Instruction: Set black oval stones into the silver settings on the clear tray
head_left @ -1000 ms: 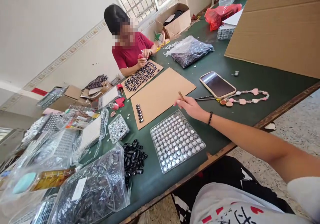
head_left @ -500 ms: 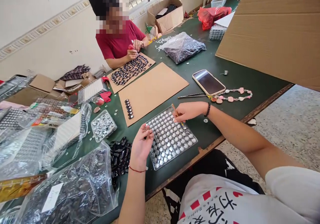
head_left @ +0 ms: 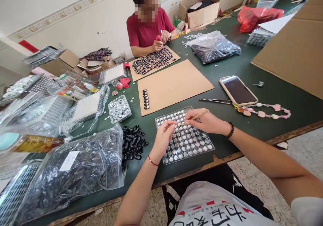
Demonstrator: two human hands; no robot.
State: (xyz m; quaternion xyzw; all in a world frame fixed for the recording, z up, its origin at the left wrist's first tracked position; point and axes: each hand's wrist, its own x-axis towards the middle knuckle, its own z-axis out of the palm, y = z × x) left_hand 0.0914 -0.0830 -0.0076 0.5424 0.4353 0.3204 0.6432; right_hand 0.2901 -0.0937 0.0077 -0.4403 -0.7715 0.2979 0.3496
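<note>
A clear plastic tray (head_left: 199, 148) of small silver pieces lies on the green table (head_left: 267, 94) in front of me. My left hand (head_left: 163, 136) hovers over its left side, fingers pinched together on something too small to name. My right hand (head_left: 205, 121) is over the tray's upper part, closed on a thin wooden stick (head_left: 195, 117) whose tip points at the tray. A heap of loose black pieces (head_left: 133, 142) lies just left of the tray. Beyond it is a cardboard sheet (head_left: 174, 84) with a short row of black pieces (head_left: 145, 99).
A phone (head_left: 238, 90), a thin rod (head_left: 214, 100) and a pink bead chain (head_left: 264, 110) lie to the right. Bags of black pieces (head_left: 75, 172) crowd the left. A small box of silver pieces (head_left: 119, 108) stands nearby. Opposite, a person in a red shirt (head_left: 148, 30) works over another cardboard sheet (head_left: 153, 61).
My right hand came back from the cardboard sheet to the tray with the stick. My left hand came into view and moved up over the tray. The camera view shifted.
</note>
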